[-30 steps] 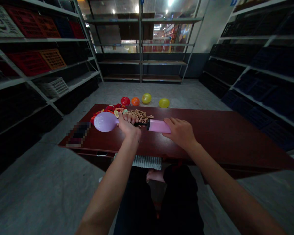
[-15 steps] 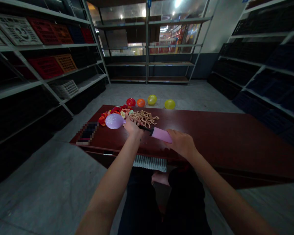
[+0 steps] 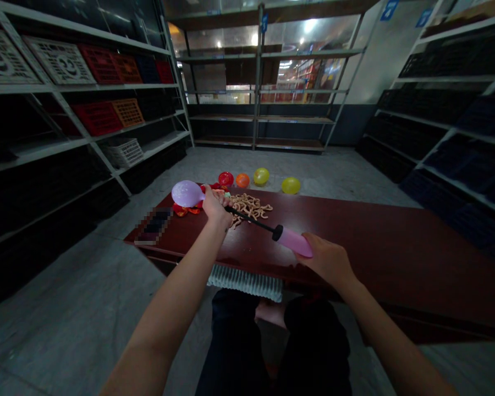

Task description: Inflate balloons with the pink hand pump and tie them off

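A pale purple balloon (image 3: 187, 193), partly inflated, sticks out to the left of my left hand (image 3: 215, 205). My left fingers are closed around its neck and the end of a balloon pump; the join is hidden in the hand. From there a thin black rod runs right to the pink part of the pump (image 3: 293, 241). My right hand (image 3: 326, 259) is wrapped around the right end of that pink part. Just beyond the left hand lie a heap of tan, curly strips (image 3: 249, 207) and a pile of red and orange pieces (image 3: 185, 210), partly covered by the balloon.
The dark red table (image 3: 355, 231) carries a blurred phone-like object (image 3: 153, 225) at its left. Past the far edge are a red balloon (image 3: 225, 179), an orange one (image 3: 242, 180) and two yellow ones (image 3: 291, 185). Ribbed grey-white material (image 3: 247, 281) hangs at the front edge.
My right hand has drawn the pink pump part to the right and down, exposing more black rod. My left hand and the purple balloon have shifted slightly left. The camera view has tilted up.
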Motion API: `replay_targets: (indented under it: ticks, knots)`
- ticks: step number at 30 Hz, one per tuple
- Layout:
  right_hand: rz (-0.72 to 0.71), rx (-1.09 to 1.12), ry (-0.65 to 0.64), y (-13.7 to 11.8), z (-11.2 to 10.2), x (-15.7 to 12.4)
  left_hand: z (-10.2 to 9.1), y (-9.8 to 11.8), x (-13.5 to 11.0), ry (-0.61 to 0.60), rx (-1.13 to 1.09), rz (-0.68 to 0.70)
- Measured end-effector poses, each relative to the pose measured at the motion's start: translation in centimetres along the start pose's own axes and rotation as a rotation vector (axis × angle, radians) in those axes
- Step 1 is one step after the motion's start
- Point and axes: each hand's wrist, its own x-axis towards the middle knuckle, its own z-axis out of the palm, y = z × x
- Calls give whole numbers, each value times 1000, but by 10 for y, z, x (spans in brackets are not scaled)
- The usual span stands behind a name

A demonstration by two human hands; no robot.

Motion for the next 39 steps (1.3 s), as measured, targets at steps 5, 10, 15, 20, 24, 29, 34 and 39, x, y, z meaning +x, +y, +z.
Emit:
replay_targets:
  ticks: [5, 10, 15, 20, 24, 29, 34, 39]
  knots:
    - [31, 7, -12, -11, -2, 10, 13, -6, -15, -36, 16, 9]
    - [36, 19, 12, -34, -19, 29, 25, -24, -47, -102, -4, -34]
    - [11, -17, 33, -45, -36, 42, 30, -32, -61, -116, -61, -56]
    - [-39, -18, 85, -42, -29, 38, 22, -28, -48, -67, -52, -80]
    - [-64, -64, 77, -26, -17, 22, 12, -18, -31, -53, -43, -89]
    - [-86, -132, 47, 6, -8, -1, 2, -4, -5, -1, -25, -97]
    - [-28, -114, -14, 16, -13, 1, 0, -4, 4, -13, -55, -55]
    - [8, -74, -73, 9, -20, 14, 2, -7, -8, -11, -91, 29]
